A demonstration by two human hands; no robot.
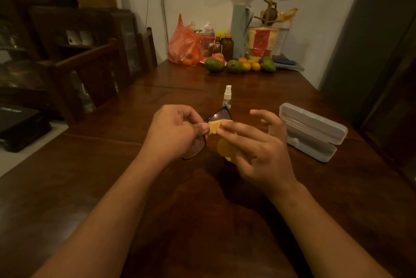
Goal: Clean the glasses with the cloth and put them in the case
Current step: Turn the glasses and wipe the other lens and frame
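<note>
While the left hand (pixel 177 129) is gripping the black-framed glasses (pixel 219 116) above the wooden table (pixel 202 221), the right hand (pixel 258 149) is pinching the yellow cloth (pixel 215 128) onto them. Wiping is looking underway; casing is not yet done, and the clear case (pixel 313 131) is lying open nearby.

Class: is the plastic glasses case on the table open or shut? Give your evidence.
Open. The glasses case has its lid swung back behind the base, exposing the inside.
</note>
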